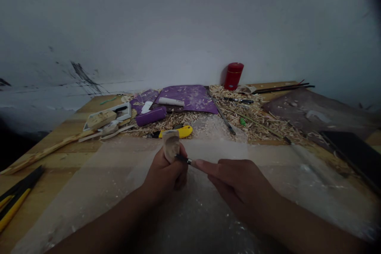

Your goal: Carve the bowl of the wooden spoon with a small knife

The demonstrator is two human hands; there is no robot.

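Your left hand (166,171) is wrapped around the lower part of a pale wooden piece (170,147), which stands up out of the fist with a darker hollow facing you. Your right hand (241,178) pinches a slim tool (183,159), forefinger stretched along it; its dark end lies at the piece's right edge, though whether it touches wood you can't tell. The piece looks light, stiff and dry, more grippy than slippery; the rim around the hollow is probably its most fragile part. Hold it low, as the left hand does, with fingertips away from the dark end. The tool seems light and rigid, best held behind that end. Beneath both hands spreads a clear plastic sheet (110,174), likely slick. Just beyond the left hand lies a yellow cutter (185,131), with wood shavings (202,120) farther out.
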